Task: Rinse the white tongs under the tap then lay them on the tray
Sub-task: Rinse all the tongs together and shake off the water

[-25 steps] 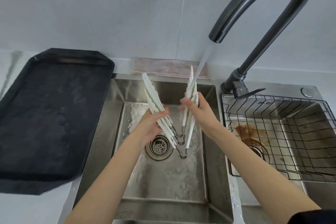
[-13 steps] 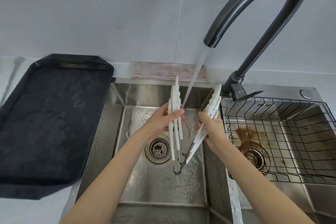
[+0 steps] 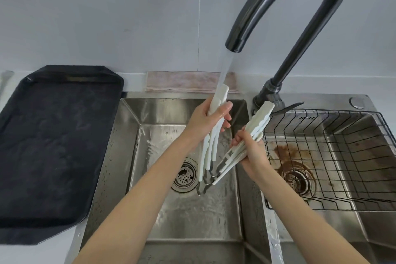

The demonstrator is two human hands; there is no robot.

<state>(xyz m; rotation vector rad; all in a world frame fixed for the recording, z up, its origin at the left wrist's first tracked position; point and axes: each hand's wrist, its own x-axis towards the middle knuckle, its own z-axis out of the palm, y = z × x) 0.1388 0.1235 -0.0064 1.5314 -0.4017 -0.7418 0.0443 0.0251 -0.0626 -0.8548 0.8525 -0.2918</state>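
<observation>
My left hand (image 3: 205, 120) grips a bunch of white tongs (image 3: 219, 98), tips up, right under the running stream from the dark tap (image 3: 233, 46). Water hits their upper ends. My right hand (image 3: 250, 148) grips a second bunch of white tongs (image 3: 260, 118), tilted up to the right, beside the stream and out of it. The lower hinge ends of both bunches meet above the left sink basin (image 3: 150, 135). The black tray (image 3: 53, 146) lies on the counter to the left and holds nothing.
A black wire rack (image 3: 342, 156) sits in the stained right basin. A pinkish cloth (image 3: 184, 82) lies behind the sink against the wall. The drain strainer (image 3: 185, 174) shows in the left basin floor.
Both hands have shifted right. The left-hand tongs have moved into the water stream; the right-hand tongs, under it a second ago, have swung out to the right.
</observation>
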